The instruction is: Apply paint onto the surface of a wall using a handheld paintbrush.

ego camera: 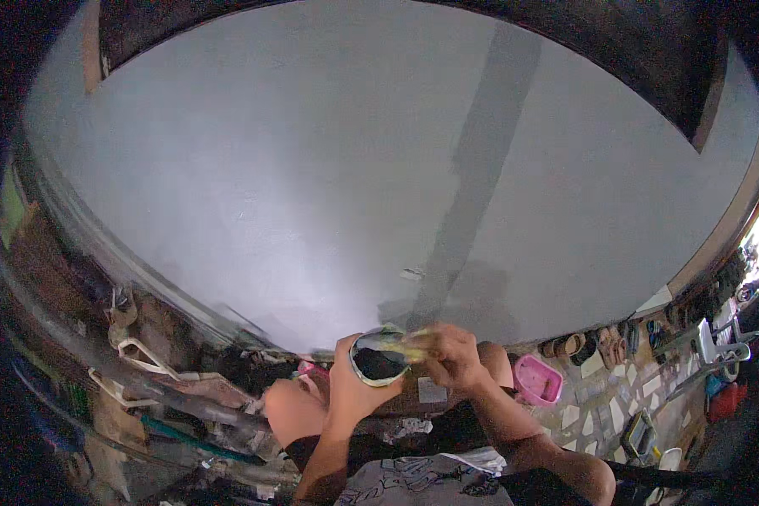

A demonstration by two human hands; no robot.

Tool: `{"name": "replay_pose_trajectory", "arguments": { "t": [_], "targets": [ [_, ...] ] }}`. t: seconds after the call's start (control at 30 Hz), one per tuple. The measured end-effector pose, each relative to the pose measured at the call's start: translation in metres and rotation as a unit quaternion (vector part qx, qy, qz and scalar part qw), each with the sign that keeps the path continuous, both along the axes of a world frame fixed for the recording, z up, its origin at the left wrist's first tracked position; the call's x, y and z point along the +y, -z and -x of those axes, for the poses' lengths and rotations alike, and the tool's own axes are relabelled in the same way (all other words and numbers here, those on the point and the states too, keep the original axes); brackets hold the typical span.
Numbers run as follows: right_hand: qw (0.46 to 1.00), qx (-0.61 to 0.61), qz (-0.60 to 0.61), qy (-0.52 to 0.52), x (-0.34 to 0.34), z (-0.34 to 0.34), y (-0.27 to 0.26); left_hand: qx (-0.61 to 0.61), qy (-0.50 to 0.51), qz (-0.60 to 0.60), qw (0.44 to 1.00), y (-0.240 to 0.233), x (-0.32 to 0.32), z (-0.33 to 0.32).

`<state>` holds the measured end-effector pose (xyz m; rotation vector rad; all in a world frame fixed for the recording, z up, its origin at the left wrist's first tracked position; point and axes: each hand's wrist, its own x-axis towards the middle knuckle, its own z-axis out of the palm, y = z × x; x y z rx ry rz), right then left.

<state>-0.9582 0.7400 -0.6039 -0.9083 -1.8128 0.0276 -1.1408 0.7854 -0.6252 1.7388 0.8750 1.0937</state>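
Observation:
My left hand (344, 370) grips a round, light-coloured container (377, 382) from the side, tilted so that its opening faces me. Its inside looks black; what it holds is too dark to make out. Pinched in my right hand (446, 355) is a yellowish tool (414, 346), perhaps a brush, at the container's right rim. Motion blur and the rim hide its working end. Behind both hands rises a smooth pale grey wall (329, 190). A darker grey band (490, 152) runs slantwise down it, with darker patches near its foot.
A pink plastic basin (538, 379) stands on the stone-patterned floor (585, 414) to my right. Several shoes (575, 345) line the wall there, near a grey plastic chair (721, 345). To my left are a white-framed object (142, 355) and dim clutter.

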Motion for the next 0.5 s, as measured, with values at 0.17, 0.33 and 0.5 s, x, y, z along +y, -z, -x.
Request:
{"name": "replay_pose_trajectory", "arguments": {
  "t": [0.17, 0.33, 0.5],
  "targets": [
    [0.999, -0.037, 0.012, 0.012, -0.006, 0.006, -0.018, -0.003, -0.023, -0.030, 0.999, 0.002, 0.005, 0.004],
    [0.999, -0.021, 0.032, 0.023, -0.024, 0.007, -0.051, -0.008, -0.042, -0.031, 0.999, -0.006, 0.010, 0.011],
    [0.991, 0.018, -0.102, -0.083, -0.015, -0.024, -0.090, -0.068, -0.040, -0.038, 0.996, 0.007, 0.014, 0.012]
  ]
}}
